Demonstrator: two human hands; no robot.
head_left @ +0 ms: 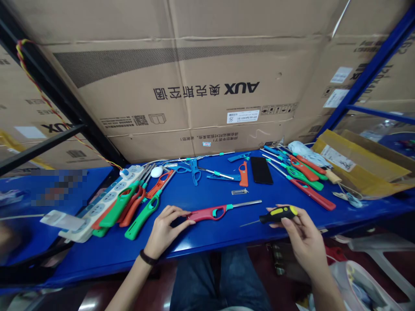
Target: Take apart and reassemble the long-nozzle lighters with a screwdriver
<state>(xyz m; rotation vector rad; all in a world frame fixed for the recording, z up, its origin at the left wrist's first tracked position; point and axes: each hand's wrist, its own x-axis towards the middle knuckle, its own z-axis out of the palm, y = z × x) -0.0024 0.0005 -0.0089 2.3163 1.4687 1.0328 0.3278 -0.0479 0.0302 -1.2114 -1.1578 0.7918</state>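
Note:
My left hand [169, 228] grips the handle end of a red long-necked lighter [207, 214], thumb and fingers closed on it. The lighter lies over the blue table, its metal tube pointing right and its trigger a light green. In my right hand [303, 235] is a screwdriver [279, 214] with a yellow and black handle, its thin shaft pointing left toward the lighter without touching it. Beyond the lighter lies a small clear part [239, 191] with metal in it. Farther back are an orange casing piece [243, 174] and a blue casing piece [195, 172].
Several lighters lie at left beside a white power strip [108, 196], and more form a pile [301, 170] at right. A black phone [261, 170], a white round object [157, 172] and an open carton [363, 168] also rest on the blue table [188, 239]. Cardboard boxes stand behind.

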